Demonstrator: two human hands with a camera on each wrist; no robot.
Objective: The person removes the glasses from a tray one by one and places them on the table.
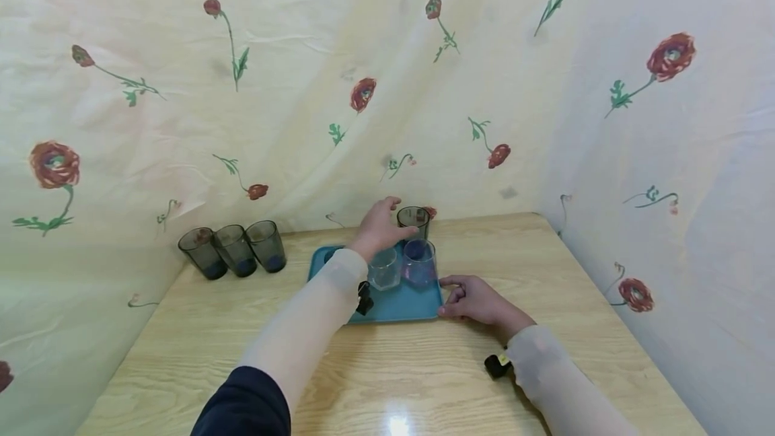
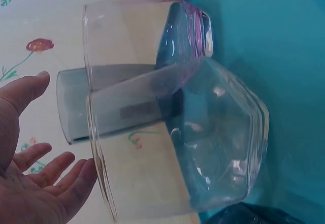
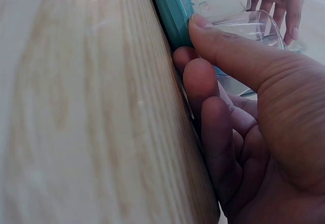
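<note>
We have the left hand [image 1: 383, 226] at the far grey glass [image 1: 419, 219], thumb and fingers spread apart around its rim end; we can't tell if any finger touches it. That glass stands behind the purple-tinted glass [image 1: 420, 262]; we can't tell if its base is on the tray [image 1: 396, 307] or just past it.

Right hand [image 1: 475, 298] pinches the blue tray near its right front corner, thumb on top, other fingers curled low by the bench [image 1: 387, 369].

On the tray we see the purple-tinted glass and, just left of it, 1 clear hexagonal glass [image 1: 384, 269], upright. Also 1 dark object [image 1: 329, 254] near the tray's back left corner, mostly hidden by the left forearm.

Left of the tray, well apart: 3 grey glasses [image 1: 234, 251] in a row on the bench. Floral cloth [image 1: 303, 106] hangs behind.
</note>
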